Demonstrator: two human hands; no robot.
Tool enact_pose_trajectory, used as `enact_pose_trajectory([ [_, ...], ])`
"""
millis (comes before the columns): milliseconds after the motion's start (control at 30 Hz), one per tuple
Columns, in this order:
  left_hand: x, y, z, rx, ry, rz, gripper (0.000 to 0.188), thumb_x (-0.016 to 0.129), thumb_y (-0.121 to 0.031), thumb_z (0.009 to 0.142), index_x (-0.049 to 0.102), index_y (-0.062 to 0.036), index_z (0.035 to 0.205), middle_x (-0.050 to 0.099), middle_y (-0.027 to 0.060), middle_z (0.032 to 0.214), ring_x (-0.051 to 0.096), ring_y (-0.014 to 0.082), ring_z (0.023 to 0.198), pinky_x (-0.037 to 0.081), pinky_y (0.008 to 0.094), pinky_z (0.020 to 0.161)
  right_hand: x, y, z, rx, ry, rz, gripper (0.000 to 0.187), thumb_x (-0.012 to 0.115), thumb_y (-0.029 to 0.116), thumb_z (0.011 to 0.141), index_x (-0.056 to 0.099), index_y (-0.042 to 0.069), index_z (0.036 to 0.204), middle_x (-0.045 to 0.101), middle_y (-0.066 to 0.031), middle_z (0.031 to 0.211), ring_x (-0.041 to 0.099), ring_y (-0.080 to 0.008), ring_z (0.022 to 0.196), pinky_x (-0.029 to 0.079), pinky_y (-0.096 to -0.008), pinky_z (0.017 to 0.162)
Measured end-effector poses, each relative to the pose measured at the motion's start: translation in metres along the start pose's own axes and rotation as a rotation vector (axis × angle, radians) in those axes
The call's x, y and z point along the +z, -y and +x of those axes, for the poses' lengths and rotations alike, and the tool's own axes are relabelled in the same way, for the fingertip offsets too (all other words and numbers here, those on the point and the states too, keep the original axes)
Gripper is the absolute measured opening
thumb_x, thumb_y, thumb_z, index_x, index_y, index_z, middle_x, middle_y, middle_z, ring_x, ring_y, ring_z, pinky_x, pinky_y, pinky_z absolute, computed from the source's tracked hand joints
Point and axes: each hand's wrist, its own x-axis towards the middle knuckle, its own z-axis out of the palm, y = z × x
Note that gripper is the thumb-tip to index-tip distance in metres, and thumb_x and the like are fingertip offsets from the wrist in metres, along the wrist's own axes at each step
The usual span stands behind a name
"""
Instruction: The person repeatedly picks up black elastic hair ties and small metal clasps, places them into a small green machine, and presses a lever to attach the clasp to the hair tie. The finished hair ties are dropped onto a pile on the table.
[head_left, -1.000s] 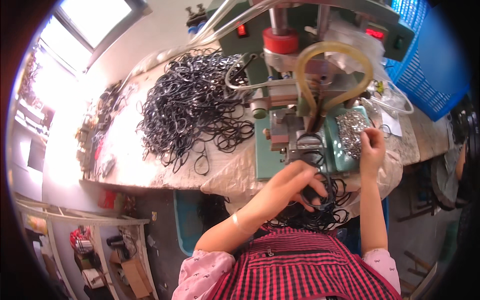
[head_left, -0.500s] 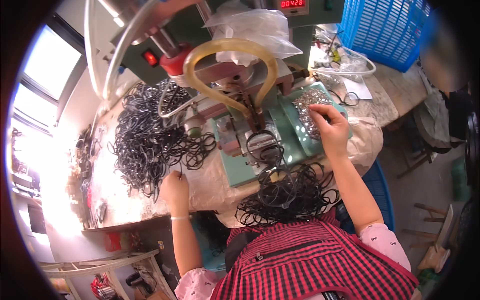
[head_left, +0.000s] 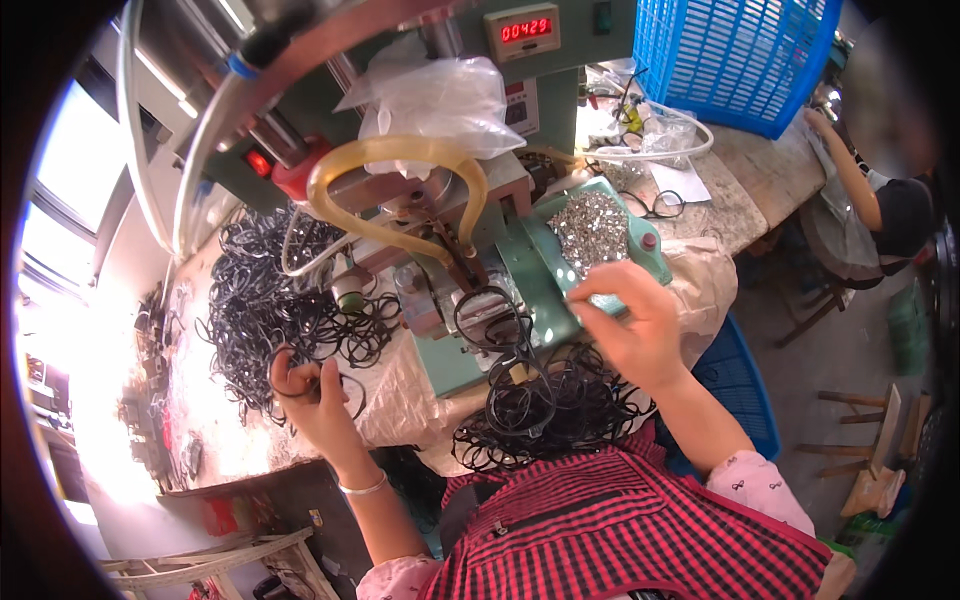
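Note:
My left hand (head_left: 322,408) is beside the heap of black bands (head_left: 265,295), thumb raised and fingers curled. A thin black loop (head_left: 353,397) hangs about its fingers. At the front edge of the green press plate (head_left: 450,367), my right hand (head_left: 637,328) has its thumb and forefinger nearly together; whatever tiny thing lies between them is too small to name. Just beyond it, small shiny metal pieces (head_left: 590,230) fill a green tray (head_left: 655,262). Black bands (head_left: 490,308) hang at the press's tool, above more loose bands (head_left: 540,405) by my apron.
Over the work stands a green press with a curved yellow tube (head_left: 400,150) and a red-lit counter (head_left: 524,28). A blue basket (head_left: 735,65) is at the back right, another blue crate (head_left: 735,385) below the table. Another person's arm (head_left: 850,180) shows at far right.
My right hand has come off the metal pieces, nearer and leftward to the press. My left hand has opened somewhat and turned, a black loop now about its fingers. The counter advanced.

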Motion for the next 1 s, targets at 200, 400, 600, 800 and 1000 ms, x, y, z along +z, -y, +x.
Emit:
enact_pose_trajectory([
  [200, 0.032, 0.017, -0.02, -0.017, 0.028, -0.17, 0.012, 0.057, -0.006, 0.103, 0.06, 0.001, 0.113, 0.066, 0.0068, 0.104, 0.067, 0.014, 0.084, 0.056, 0.0268, 0.077, 0.072, -0.008, 0.039, 0.092, 0.0, 0.218, 0.034, 0.074, 0.001, 0.079, 0.061, 0.0, 0.111, 0.071, -0.0104, 0.092, 0.07, -0.0237, 0.089, 0.053, -0.0344, 0.08],
  [400, 0.027, 0.036, -0.033, -0.058, 0.022, -0.227, 0.017, 0.06, -0.008, 0.102, 0.06, -0.0005, 0.118, 0.068, 0.011, 0.104, 0.067, 0.0178, 0.09, 0.057, 0.0317, 0.08, 0.074, -0.004, 0.027, 0.169, -0.085, 0.274, 0.034, 0.074, 0.002, 0.081, 0.06, -0.001, 0.112, 0.07, -0.0088, 0.091, 0.07, -0.0186, 0.087, 0.053, -0.0308, 0.081],
  [600, 0.062, -0.094, -0.002, 0.572, 0.221, -0.399, 0.013, 0.057, 0.003, 0.097, 0.058, 0.0043, 0.111, 0.068, 0.0197, 0.107, 0.069, 0.0256, 0.086, 0.06, 0.0359, 0.077, 0.077, 0.013, 0.034, 0.398, 0.065, 0.607, 0.039, 0.073, 0.002, 0.088, 0.056, 0.001, 0.123, 0.07, -0.0051, 0.101, 0.064, -0.0082, 0.097, 0.049, -0.0261, 0.089],
  [800, 0.079, -0.101, 0.008, 0.6, 0.279, -0.248, 0.013, 0.066, 0.001, 0.09, 0.066, 0.0051, 0.103, 0.072, 0.0202, 0.102, 0.072, 0.0271, 0.085, 0.058, 0.0332, 0.074, 0.067, 0.027, 0.025, 0.36, 0.104, 0.538, 0.041, 0.069, 0.001, 0.09, 0.055, -0.002, 0.129, 0.071, -0.0057, 0.111, 0.065, -0.0106, 0.106, 0.048, -0.0286, 0.097],
  [1000, 0.1, -0.082, -0.024, 1.009, 0.62, 0.137, 0.018, 0.08, -0.013, 0.078, 0.076, -0.011, 0.095, 0.077, 0.0024, 0.103, 0.067, 0.021, 0.082, 0.055, 0.0412, 0.082, 0.01, -0.077, 0.015, 0.018, -0.058, -0.762, 0.023, 0.078, 0.012, 0.076, 0.075, 0.008, 0.099, 0.066, -0.0177, 0.126, 0.051, -0.0367, 0.134, 0.046, -0.0463, 0.106],
])
